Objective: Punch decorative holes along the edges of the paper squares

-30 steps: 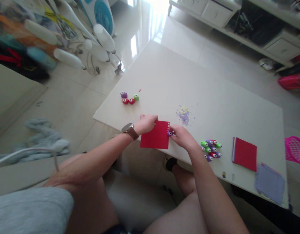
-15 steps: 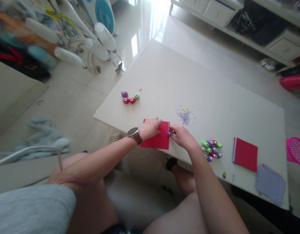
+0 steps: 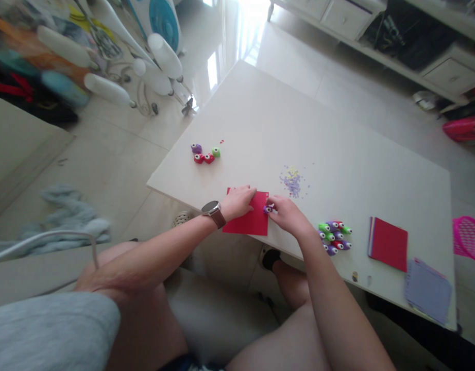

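Observation:
A square of red paper lies at the near edge of the white table, partly over the edge. My left hand rests flat on its upper part, fingers stretched out, with a watch on the wrist. At the paper's right edge, my right hand pinches a small purple paper punch with a white eye-like button. Small holes run along that edge above the punch; whether the punch is pressed down I cannot tell. Just beyond my right hand is a heap of purple and yellow paper bits.
Several coloured punches stand grouped at right, and a smaller group sits at left. A stack of coloured paper and punched purple sheets lie toward the right end of the white table.
My right hand and the purple punch have shifted slightly left, further onto the paper's edge. My left hand keeps its place on the paper.

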### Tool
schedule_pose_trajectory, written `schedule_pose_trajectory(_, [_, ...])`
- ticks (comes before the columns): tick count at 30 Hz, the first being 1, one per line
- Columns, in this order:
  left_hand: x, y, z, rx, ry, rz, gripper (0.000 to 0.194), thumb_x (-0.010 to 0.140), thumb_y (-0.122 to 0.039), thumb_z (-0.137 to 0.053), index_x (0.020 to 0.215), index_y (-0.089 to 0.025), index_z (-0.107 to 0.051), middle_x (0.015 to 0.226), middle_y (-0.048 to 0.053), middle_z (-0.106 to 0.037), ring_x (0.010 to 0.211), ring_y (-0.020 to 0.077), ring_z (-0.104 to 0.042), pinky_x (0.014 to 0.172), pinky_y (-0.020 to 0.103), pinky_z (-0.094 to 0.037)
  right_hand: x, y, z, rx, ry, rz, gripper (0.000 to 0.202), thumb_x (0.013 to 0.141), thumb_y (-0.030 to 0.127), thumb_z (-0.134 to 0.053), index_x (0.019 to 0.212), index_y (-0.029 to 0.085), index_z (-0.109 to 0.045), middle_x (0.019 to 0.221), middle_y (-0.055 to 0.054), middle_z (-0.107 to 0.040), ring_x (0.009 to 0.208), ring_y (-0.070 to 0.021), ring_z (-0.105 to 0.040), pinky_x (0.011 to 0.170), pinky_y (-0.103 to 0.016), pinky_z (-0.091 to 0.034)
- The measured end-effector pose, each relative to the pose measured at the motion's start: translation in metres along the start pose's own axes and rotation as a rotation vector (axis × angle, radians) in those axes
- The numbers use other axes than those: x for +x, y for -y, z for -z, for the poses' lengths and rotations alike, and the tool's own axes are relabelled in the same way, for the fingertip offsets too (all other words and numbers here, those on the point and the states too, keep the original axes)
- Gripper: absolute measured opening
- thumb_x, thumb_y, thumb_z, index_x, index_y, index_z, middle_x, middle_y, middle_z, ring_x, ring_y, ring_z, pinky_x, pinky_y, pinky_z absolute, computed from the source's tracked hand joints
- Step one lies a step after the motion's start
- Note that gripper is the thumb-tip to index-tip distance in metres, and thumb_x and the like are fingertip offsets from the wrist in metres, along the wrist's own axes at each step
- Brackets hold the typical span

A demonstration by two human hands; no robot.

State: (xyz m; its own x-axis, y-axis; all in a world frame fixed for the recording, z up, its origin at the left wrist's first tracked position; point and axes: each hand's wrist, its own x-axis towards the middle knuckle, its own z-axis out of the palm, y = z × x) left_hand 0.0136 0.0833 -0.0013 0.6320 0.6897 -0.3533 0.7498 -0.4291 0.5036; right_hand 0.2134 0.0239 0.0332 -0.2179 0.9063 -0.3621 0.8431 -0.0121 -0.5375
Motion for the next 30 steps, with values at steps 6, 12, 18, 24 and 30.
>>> schedule_pose_trajectory(6, [0.001,-0.001,0.000,-0.013,-0.014,-0.002,0.022,0.093,-0.035,-0.068,0.110,-0.022,-0.063,0.122,0.012,-0.069,0.116,0.0322,-0.067,0.094,0.044,-0.052,-0.002,-0.003,0.005,0.114,-0.061,-0.119,0.002,0.091,0.019,-0.071,0.092,0.020,-0.070,0.094,-0.006,-0.077,0.081,-0.0184,-0.068,0.077,-0.029,-0.049])
schedule_pose_trajectory(12, [0.004,-0.008,0.001,-0.012,-0.003,0.052,0.043,0.099,-0.061,-0.061,0.114,-0.021,-0.064,0.124,0.015,-0.069,0.119,0.0330,-0.066,0.100,0.044,-0.049,0.002,-0.009,0.002,0.081,-0.050,-0.212,0.015,0.088,0.029,-0.079,0.083,0.020,-0.067,0.080,-0.003,-0.074,0.076,-0.0187,-0.066,0.069,-0.028,-0.044])
schedule_pose_trajectory(18, [0.004,-0.021,0.004,-0.004,-0.010,0.103,0.062,0.100,-0.074,-0.048,0.118,-0.017,-0.065,0.126,0.018,-0.069,0.121,0.0355,-0.066,0.103,0.048,-0.046,0.012,-0.012,0.000,0.063,-0.063,-0.305,0.025,0.079,0.027,-0.087,0.072,0.021,-0.064,0.074,-0.001,-0.072,0.072,-0.0173,-0.064,0.065,-0.027,-0.041])
schedule_pose_trajectory(24, [0.007,-0.027,0.000,0.045,-0.026,0.129,0.068,0.098,-0.078,-0.051,0.120,-0.014,-0.065,0.129,0.021,-0.068,0.120,0.0372,-0.065,0.103,0.049,-0.045,0.020,-0.006,-0.001,0.000,-0.038,-0.366,0.030,0.078,0.028,-0.090,0.066,0.021,-0.063,0.069,-0.002,-0.071,0.070,-0.0178,-0.066,0.064,-0.027,-0.041])
schedule_pose_trajectory(30, [0.010,-0.028,-0.006,0.066,-0.043,0.152,0.071,0.098,-0.080,-0.048,0.123,-0.014,-0.063,0.130,0.022,-0.067,0.122,0.0373,-0.064,0.104,0.049,-0.044,0.023,0.001,0.000,-0.082,-0.024,-0.375,0.034,0.077,0.028,-0.091,0.062,0.021,-0.061,0.069,-0.005,-0.072,0.072,-0.0198,-0.067,0.064,-0.028,-0.042])
